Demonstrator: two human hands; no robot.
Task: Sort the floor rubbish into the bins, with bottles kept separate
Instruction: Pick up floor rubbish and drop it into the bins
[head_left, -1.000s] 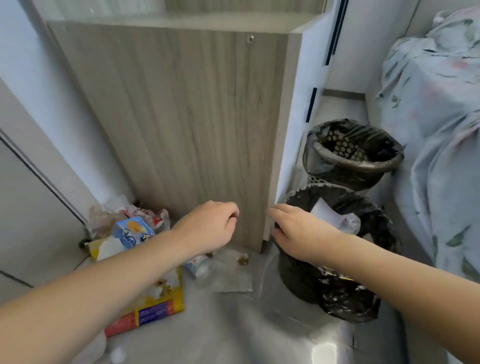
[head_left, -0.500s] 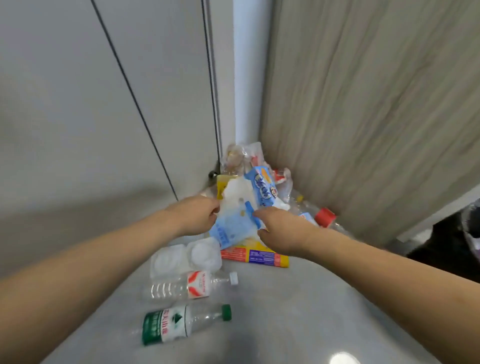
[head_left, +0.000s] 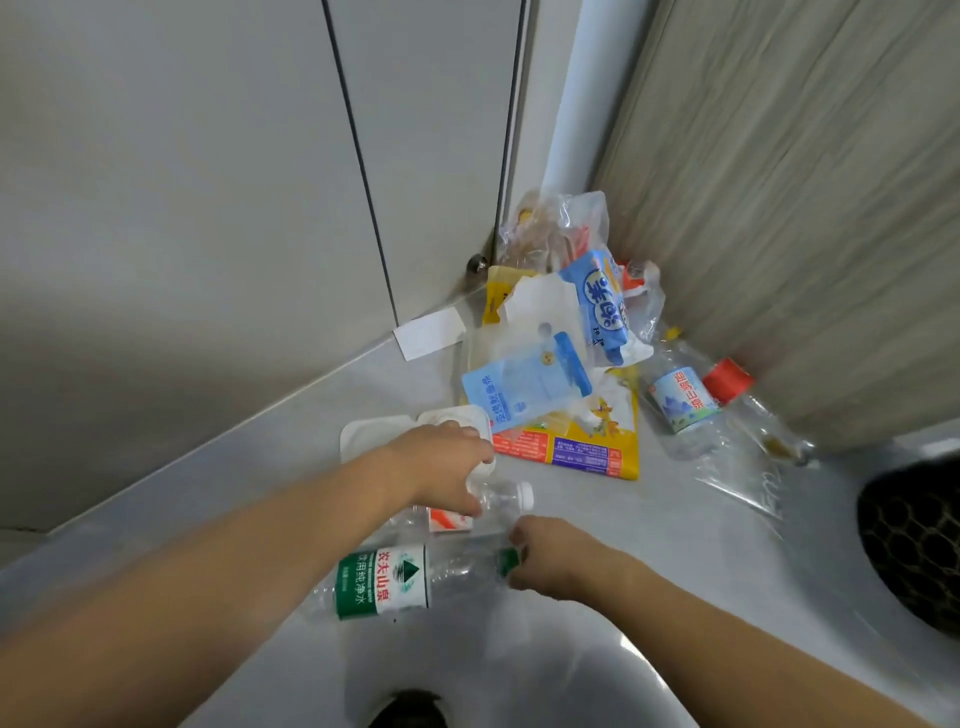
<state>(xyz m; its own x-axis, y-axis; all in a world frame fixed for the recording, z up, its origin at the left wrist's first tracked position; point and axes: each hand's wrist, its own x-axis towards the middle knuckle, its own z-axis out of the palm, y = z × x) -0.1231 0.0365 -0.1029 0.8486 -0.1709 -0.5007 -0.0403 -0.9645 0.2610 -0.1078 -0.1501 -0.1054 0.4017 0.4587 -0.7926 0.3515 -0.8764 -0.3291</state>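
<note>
Head view: two bottles are being gripped on the floor, the green-capped bottle (head_left: 395, 582) at its cap by the right hand (head_left: 550, 564), the white-capped bottle (head_left: 501, 499) by the left hand (head_left: 441, 467), both lying left-to-right.

Ahead of both hands the corner is blocked by a heap of wrappers — a pale blue plastic pouch (head_left: 524, 387), a flat yellow snack bag (head_left: 582, 447) and a crumpled clear plastic bag (head_left: 558, 228). Just beyond the left hand (head_left: 441, 467) lies a white moulded plastic tray (head_left: 363, 436), touching the grey cabinet wall's (head_left: 208, 208) foot. To the right of the right hand (head_left: 558, 561) bare grey floor (head_left: 649, 545) lies open as far as a red-capped clear bottle (head_left: 691, 402) and a clear plastic sheet (head_left: 743, 478) beside the wood-grain panel (head_left: 805, 208). Far right — a black mesh bin (head_left: 914, 545). Behind the wrists the floor is open.
</note>
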